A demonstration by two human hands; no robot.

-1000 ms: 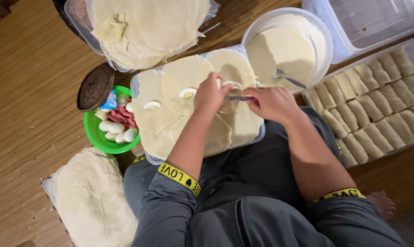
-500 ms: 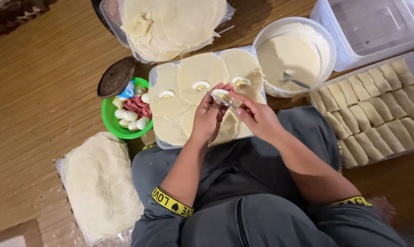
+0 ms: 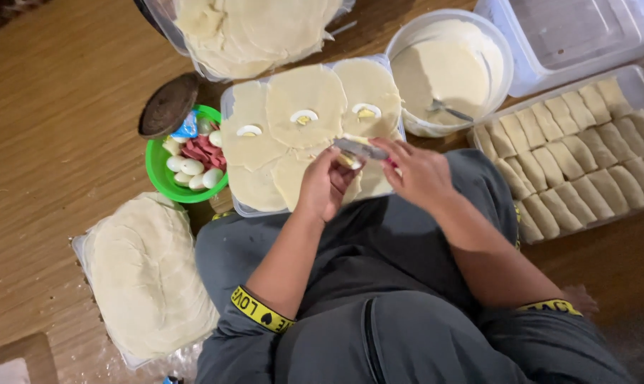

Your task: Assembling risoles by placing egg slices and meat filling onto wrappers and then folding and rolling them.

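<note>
From the head camera, your left hand (image 3: 327, 186) curls loosely around a boiled egg piece (image 3: 348, 161), fingers half closed, just above the near edge of the tray of round wrappers (image 3: 304, 107). Your right hand (image 3: 416, 171) pinches a small knife (image 3: 360, 148) laid across that egg. The egg looks soft, slick and crumbly, so cradle it from below rather than squeeze. The wrappers look thin and tear-prone. A green bowl (image 3: 162, 179) of eggs sits left, a batter bowl (image 3: 446, 64) far right, rolled pieces (image 3: 578, 153) right.
</note>
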